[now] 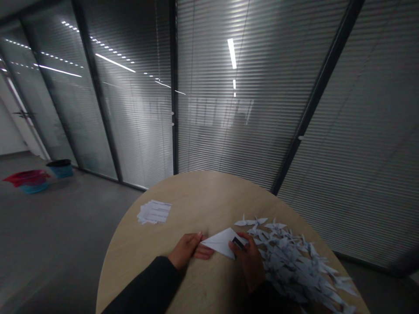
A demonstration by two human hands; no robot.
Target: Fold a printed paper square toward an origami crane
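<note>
Between my hands is a sheet of white paper (220,242), folded into a kite shape with a dark printed patch at its right end. My left hand (190,250) pinches the paper's pointed left tip, thumb above and fingers below. The right end is gripped by my right hand (249,257), its thumb and fingers around the dark patch. Right of that hand lies a heap of folded white paper cranes (296,261); my forearm hides part of it. A small stack of printed paper sheets (155,212) rests to the left, apart from both hands.
The round wooden table (209,187) bears all the paper. Glass partitions with blinds (225,131) stand just behind its far edge. On the floor at left are a blue bin with a red liner (32,182) and another with a black liner (61,168).
</note>
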